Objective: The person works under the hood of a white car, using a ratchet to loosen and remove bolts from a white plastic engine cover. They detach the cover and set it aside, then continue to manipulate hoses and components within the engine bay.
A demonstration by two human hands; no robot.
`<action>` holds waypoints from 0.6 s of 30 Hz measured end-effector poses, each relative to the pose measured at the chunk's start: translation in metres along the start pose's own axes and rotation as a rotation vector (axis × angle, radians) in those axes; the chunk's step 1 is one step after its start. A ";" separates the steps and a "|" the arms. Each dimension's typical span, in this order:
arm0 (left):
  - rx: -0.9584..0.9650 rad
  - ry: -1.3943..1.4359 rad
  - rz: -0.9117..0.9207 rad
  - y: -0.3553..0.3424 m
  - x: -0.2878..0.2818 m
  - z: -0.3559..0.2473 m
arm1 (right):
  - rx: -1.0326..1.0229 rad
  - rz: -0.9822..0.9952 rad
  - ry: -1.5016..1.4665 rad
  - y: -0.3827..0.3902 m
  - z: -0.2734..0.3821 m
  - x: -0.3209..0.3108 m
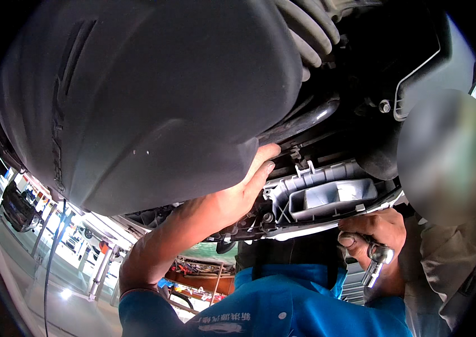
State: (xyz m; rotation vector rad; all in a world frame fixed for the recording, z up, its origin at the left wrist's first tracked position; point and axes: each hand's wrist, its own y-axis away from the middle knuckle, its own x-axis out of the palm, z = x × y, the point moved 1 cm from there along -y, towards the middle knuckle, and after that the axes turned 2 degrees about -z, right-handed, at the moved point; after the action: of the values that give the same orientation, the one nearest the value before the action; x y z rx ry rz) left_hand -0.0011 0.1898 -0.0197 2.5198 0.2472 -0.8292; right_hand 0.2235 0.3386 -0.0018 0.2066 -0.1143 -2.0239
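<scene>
A large black plastic cover [154, 118] fills the upper left. At its lower right corner is my left hand [257, 171], with two fingers stretched out and the others hidden by the cover. My right hand [375, 230] is closed round a ratchet wrench [381, 255]; its shiny head and socket point downward, while the handle is mostly hidden in the hand. Between the hands lies a grey plastic housing [300, 182] with a rectangular opening. A dark pipe [305, 121] runs above my left fingertips.
Ribbed hoses [305, 33] and a bolt [384, 106] show at the upper right. A blurred patch [448, 157] and beige cloth [454, 255] are on the right. Beyond stand a tool cart [201, 283], a lift post [100, 272] and a dark car [20, 206]. A thin cable [50, 269] hangs at left.
</scene>
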 end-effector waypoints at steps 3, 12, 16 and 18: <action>-0.047 0.052 0.002 0.004 0.000 0.000 | 0.022 0.012 -0.021 -0.003 0.002 0.000; -0.010 -0.096 -0.043 0.000 0.006 -0.010 | 0.002 0.002 -0.078 0.003 -0.004 0.000; -0.200 0.024 0.089 0.002 0.011 -0.001 | -0.021 0.010 -0.072 0.004 -0.005 -0.002; -0.298 0.143 0.147 -0.001 0.013 0.003 | -0.030 0.004 -0.068 0.005 -0.007 -0.002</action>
State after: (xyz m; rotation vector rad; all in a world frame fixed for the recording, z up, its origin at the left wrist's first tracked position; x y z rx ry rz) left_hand 0.0073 0.1893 -0.0299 2.2860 0.2115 -0.5136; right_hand 0.2300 0.3385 -0.0075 0.1186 -0.1266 -2.0277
